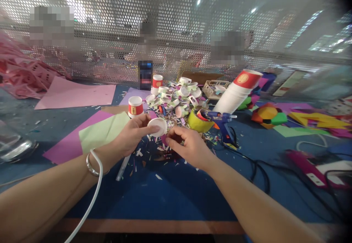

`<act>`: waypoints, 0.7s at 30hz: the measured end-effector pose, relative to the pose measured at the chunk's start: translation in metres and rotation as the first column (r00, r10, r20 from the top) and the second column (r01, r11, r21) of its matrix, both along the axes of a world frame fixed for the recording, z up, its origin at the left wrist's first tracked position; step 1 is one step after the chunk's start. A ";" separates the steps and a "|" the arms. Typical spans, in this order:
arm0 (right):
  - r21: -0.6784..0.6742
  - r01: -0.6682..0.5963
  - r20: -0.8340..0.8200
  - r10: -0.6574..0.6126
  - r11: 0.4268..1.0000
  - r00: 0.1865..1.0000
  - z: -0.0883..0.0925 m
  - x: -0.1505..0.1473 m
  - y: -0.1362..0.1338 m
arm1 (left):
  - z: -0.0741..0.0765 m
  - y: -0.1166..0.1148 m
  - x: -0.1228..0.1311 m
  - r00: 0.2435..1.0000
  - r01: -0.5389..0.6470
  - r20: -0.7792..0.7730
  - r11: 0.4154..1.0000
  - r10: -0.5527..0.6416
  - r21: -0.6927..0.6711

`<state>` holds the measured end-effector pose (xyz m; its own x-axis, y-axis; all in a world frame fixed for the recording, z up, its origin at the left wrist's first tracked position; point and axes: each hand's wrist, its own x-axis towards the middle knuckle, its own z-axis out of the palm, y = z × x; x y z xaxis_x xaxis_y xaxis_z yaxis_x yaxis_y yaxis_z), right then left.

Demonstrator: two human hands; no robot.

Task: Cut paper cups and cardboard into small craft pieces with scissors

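My left hand [131, 134] is closed around a small white cup bottom [157, 126], its round base facing me, held just above the blue table [170, 195]. My right hand [187, 145] is beside it, fingers curled in a pinch near the cup's edge; what it pinches is too small to make out. Paper scraps [154, 155] lie scattered under both hands. A bangle sits on my left wrist and a white cable [92, 195] runs over that forearm.
A red-and-white paper cup [135, 107] stands behind my left hand. Behind it lies a heap of cut cup pieces [176, 96], a yellow tape roll [198, 122], a blue glue gun [221, 120] and a leaning cup stack [238, 90]. Coloured paper sheets lie left and right.
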<state>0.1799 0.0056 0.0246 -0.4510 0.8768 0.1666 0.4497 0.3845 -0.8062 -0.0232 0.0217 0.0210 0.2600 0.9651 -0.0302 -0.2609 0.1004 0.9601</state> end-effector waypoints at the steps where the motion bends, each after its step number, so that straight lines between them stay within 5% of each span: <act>1: -0.013 -0.003 -0.012 0.003 1.000 1.000 0.000 0.000 0.000 | -0.001 0.000 0.000 1.000 -0.011 -0.006 1.000 0.011 0.008; 21: -0.137 0.015 -0.108 -0.031 0.990 0.994 -0.003 0.001 0.005 | -0.005 -0.002 0.006 0.990 -0.126 0.061 0.992 0.124 0.019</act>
